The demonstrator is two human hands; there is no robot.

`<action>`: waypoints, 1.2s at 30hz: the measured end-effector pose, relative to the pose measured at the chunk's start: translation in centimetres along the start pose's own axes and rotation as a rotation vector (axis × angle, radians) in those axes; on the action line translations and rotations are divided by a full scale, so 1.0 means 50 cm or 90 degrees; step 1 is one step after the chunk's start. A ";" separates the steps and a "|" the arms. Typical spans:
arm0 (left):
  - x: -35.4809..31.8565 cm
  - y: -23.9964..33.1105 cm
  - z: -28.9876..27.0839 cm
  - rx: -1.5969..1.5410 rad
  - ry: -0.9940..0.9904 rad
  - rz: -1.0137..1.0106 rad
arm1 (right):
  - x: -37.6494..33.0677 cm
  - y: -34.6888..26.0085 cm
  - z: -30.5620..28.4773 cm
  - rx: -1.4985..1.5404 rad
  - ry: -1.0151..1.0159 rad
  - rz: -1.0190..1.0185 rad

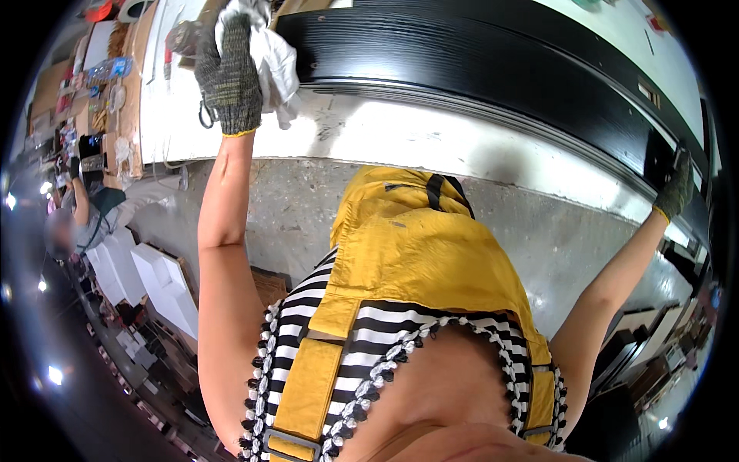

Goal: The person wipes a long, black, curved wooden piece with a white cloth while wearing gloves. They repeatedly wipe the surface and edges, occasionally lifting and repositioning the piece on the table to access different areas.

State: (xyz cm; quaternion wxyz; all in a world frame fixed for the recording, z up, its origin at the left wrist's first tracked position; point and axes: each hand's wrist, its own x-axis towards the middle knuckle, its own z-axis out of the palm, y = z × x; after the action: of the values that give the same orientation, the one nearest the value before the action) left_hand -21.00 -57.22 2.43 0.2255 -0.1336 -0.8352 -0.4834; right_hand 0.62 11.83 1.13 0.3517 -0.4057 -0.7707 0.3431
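Observation:
A long glossy black panel [462, 73] with grooved edges lies across a white worktop [369, 127] in front of me. At its left end, my left hand [231, 85], in a dark knitted glove with a yellow cuff, is closed on a crumpled white cloth [279, 65]. The cloth hangs down past the panel's left end. Far to the right, my right hand [676, 189], gloved the same way, grips the panel's right end. Its fingers are partly hidden and small in view.
Left of the cloth, a power tool [183, 37] lies on the worktop near a red-handled tool [168, 58]. Shelving with mixed supplies [100, 100] stands farther left, where another person [85, 208] is at work. White panels [165, 285] lean below. Grey floor [292, 200] borders the worktop.

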 end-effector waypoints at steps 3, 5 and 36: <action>-0.006 0.201 0.115 -0.228 -0.151 -0.154 | 0.027 0.025 -0.013 -0.069 0.025 -0.069; -0.012 0.210 0.186 -0.051 -0.402 0.079 | 0.037 0.030 0.000 -0.039 0.010 -0.090; -0.128 0.687 1.031 -0.069 -0.782 0.518 | -0.045 -0.005 -0.002 0.548 0.068 -0.171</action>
State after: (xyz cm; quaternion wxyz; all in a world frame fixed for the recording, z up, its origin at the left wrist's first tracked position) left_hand -13.10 4.56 2.64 -0.1282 -0.6905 -0.6702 -0.2400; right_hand 1.56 9.79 0.78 0.5691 -0.1360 -0.5846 0.5620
